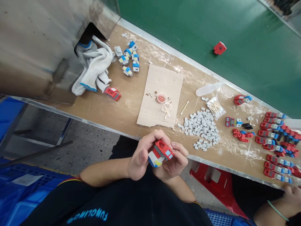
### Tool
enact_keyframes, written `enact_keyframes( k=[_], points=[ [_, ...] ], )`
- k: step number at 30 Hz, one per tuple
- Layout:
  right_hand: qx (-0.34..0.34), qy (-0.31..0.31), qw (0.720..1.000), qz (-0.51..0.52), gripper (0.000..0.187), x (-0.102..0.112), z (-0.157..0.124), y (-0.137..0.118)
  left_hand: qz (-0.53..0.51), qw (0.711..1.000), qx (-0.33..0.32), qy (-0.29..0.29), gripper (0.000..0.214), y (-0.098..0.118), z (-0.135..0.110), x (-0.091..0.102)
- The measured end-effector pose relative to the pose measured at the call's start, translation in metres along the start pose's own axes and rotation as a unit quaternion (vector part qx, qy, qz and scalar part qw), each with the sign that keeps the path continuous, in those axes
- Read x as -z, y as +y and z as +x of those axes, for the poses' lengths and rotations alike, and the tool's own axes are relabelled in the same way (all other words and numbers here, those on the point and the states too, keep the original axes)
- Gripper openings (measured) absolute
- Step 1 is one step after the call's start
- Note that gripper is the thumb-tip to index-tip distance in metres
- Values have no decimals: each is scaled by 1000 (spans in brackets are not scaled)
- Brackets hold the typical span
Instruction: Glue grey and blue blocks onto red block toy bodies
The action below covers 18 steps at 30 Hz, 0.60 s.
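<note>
- The green surface [188,28] spans the upper right of the frame, with one red piece [220,48] lying on it.
- The brown workbench [127,110] runs aslant from upper left to lower right.
- A grey metal box [42,47] fills the upper left corner; white gloves [97,67] spill from its dark opening, a red and grey part [112,93] just beside them.
- The cardboard sheet [164,78] lies flat on the bench in the upper middle, spotted with stains.
- At lower centre, the left hand [139,158] grasps a toy vehicle [163,152] from the left, thumb raised and fingers curled over the far side.
- The right hand [172,168] grips the same toy from the right, fingers bent around it, so it sits between both hands, in front of the bench edge.
- Red and blue toys [270,141] stand in rows at the right edge; another person's hand [291,194] is below them.
- Small grey tiles [202,125] form a loose heap right of centre, near a bag of cotton swabs [215,107].
- Blue and white parts [128,52] cluster at upper left, beside the gloves.
- A small cup [161,98] with reddish contents rests on the cardboard.
- A single swab [184,107] lies between cardboard and heap.
</note>
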State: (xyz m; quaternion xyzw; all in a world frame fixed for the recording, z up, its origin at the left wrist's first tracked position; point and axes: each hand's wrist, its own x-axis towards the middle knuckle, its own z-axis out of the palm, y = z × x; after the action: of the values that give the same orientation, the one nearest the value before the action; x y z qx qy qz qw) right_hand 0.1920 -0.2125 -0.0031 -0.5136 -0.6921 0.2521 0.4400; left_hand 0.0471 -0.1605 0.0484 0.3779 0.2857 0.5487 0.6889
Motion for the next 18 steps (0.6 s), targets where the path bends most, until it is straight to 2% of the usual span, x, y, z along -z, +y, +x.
enact_keyframes(
  k=[4, 9, 14, 18],
  points=[
    [38, 18, 999, -19, 55, -7, 10, 1, -27, 996, 49, 72, 66, -1, 3, -6],
    [134, 130, 981, -58, 36, -11, 23, 4, -82, 990, 71, 95, 53, -3, 11, 1],
    [172, 99, 979, -55, 16, 1, 31, 7, -174, 971, 116, 119, 43, 3, 15, 14],
    [180, 96, 977, -55, 11, 7, 33, 2, -193, 965, 121, 133, 42, 0, 14, 17]
  ],
)
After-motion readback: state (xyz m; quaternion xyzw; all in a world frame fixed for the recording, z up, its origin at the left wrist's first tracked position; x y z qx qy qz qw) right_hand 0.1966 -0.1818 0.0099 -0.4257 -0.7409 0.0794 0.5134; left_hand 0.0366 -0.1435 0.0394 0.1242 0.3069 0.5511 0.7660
